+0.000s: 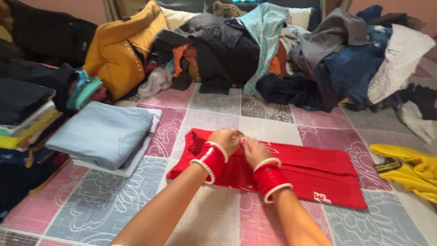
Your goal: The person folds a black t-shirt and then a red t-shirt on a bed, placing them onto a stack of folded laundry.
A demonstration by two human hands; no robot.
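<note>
Fingers [237, 136] of both hands pinch the red garment's fabric at its middle, left hand [226, 140] beside right hand [255, 152]. Behind, a big unsorted heap of clothes [273, 54] awaits, so much looks left. The red garment [318, 175] lies flat on the patterned bedsheet [91, 205], partly folded lengthwise. At left, folded jeans [100, 134] already sit stacked. A yellow garment [409, 171] lies at right.
</note>
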